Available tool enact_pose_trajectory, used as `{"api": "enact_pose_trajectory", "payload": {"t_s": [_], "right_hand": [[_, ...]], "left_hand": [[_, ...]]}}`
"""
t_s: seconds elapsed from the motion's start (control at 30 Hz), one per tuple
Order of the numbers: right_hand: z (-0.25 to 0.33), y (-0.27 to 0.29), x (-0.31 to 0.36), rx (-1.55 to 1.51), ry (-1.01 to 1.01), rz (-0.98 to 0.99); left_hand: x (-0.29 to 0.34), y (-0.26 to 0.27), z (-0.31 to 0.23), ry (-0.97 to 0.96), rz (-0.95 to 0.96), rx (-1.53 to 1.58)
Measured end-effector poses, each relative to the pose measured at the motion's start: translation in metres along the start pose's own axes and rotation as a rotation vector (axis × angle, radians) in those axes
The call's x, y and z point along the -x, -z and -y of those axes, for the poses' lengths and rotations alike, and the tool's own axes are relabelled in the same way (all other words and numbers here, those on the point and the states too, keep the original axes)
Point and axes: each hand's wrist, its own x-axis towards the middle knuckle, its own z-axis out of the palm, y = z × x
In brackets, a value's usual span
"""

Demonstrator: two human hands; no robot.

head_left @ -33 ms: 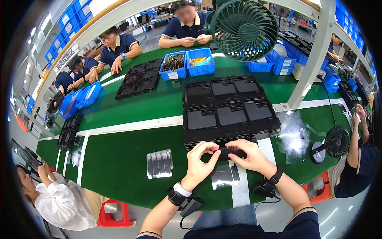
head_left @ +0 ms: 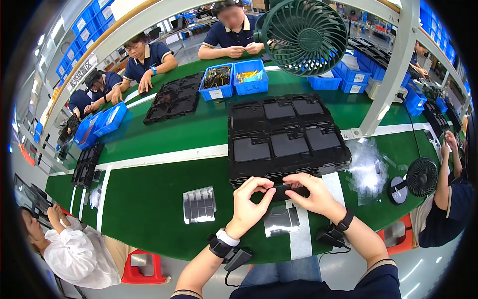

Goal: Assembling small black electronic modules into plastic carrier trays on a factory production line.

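Note:
Between my hands is a small dark, flat, oblong piece (head_left: pixel 281 192), held level just in front of a black tray stack (head_left: pixel 290 169). My left hand (head_left: pixel 249 205) pinches its left end between thumb and fingers. At the other end, my right hand (head_left: pixel 313 198) is closed on it with thumb and fingertips. My fingers partly cover the piece, so its exact kind cannot be made out. Below it on the green table lies a clear sheet (head_left: pixel 280 228) with a dark patch. Another clear sheet with several dark strips (head_left: pixel 200 205) lies to the left.
Crumpled clear film (head_left: pixel 367 172) and a small black fan (head_left: pixel 421 177) are on the right. A big green fan (head_left: pixel 309 41) hangs by a pale post (head_left: pixel 391 74). Blue bins (head_left: pixel 251 88) and another black tray (head_left: pixel 174 98) stand farther back. Co-workers sit around the table.

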Motion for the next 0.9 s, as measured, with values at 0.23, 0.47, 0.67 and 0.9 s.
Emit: {"api": "enact_pose_trajectory", "payload": {"t_s": [0.23,0.47,0.67,0.9], "right_hand": [[-0.0016,0.0045,0.0007,0.097,0.104,-0.061],[0.0011,0.0030,0.0011,0.054,-0.024,-0.084],[0.0030,0.0019,-0.0007,-0.030,-0.120,-0.081],[0.0032,0.0038,-0.0030,-0.051,-0.124,-0.017]], "left_hand": [[0.0006,-0.0005,-0.0067,-0.004,0.016,-0.010],[-0.0002,0.0029,-0.0106,0.106,0.076,-0.080],[0.0001,0.0035,-0.0089,0.154,0.062,-0.034],[-0.0012,0.0030,-0.0100,0.155,0.069,-0.045]]}}
